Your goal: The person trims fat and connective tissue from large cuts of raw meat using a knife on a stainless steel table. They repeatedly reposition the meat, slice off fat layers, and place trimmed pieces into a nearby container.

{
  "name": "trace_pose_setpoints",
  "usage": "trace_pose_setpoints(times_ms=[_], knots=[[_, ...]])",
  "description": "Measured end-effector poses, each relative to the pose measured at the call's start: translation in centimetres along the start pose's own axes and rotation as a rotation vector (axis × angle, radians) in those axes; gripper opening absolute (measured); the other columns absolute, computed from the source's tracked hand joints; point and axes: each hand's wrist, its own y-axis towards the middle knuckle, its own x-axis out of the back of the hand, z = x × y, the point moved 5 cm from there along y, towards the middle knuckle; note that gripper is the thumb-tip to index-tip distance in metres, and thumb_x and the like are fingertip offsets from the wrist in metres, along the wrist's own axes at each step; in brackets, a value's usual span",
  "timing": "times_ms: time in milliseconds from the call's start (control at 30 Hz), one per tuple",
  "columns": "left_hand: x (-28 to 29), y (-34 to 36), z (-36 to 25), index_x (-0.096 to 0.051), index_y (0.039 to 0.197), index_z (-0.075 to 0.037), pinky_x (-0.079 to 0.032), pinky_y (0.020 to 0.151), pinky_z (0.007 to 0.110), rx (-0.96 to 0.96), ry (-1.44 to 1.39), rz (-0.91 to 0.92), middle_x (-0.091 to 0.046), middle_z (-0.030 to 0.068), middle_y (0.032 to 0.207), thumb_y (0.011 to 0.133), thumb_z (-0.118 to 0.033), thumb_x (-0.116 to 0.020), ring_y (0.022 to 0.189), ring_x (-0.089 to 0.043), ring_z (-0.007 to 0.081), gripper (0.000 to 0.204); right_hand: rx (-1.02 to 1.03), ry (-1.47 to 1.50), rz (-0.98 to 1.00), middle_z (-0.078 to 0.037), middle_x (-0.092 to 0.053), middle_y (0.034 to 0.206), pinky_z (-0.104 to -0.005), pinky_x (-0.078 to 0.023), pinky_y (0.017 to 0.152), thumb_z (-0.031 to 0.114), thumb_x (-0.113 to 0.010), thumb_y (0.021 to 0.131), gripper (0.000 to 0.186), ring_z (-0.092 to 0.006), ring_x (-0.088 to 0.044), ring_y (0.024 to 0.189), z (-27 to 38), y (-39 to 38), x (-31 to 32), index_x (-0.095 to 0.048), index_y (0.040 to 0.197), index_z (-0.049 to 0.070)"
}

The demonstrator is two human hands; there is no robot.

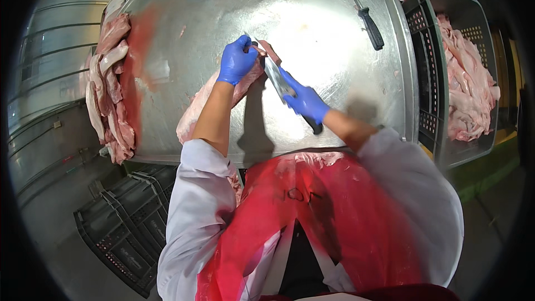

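Gloved left hand (236, 59) on meat (196, 112), right hand (307, 102) gripping knife (277, 79)

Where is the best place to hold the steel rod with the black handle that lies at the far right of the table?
Probably by the black handle, coming from the right edge of the steel table. On the sharpening rod this end is thick, lies nearest that edge, and nothing touches it. The thin steel shaft gives a poorer grip.

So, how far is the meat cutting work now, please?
Done, it seems: the grey crate at the right holds much pale meat. In hand: the left hand holds a meat piece on the steel table, and the right hand cuts with a knife. Left: a pile of strips waits at the table's left edge.
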Motion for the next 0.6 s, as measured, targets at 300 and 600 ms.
trace_pose_setpoints(times_ms=[300, 600], knots=[[1.8, 1.5, -0.3, -0.063, 0.09, -0.001, -0.05, 0.062, 0.035, 0.041, -0.009, 0.059, -0.062, 0.0139, 0.07, 0.087, -0.018, -0.066, 0.063, -0.059, 0.0187, 0.017, 0.009, -0.081, 0.0, -0.014, -0.071, 0.093, -0.0385, -0.058, 0.075, 0.023, -0.057, 0.1, 0.081, -0.022, -0.068, 0.071, 2.4, 7.2, -0.4, -0.01, 0.163, 0.04], [2.9, 2.2, -0.4, -0.058, 0.085, -0.003, -0.045, 0.06, 0.026, 0.006, -0.333, 0.122, -0.056, -0.0014, 0.071, 0.09, -0.009, -0.062, 0.067, -0.05, 0.0057, 0.009, 0.004, -0.299, -0.043, -0.015, -0.07, 0.089, -0.0394, -0.059, 0.073, 0.033, -0.052, 0.102, 0.073, -0.0268, -0.067, 0.068, 3.5, 12.1, -1.1, -0.014, 0.164, 0.031]])
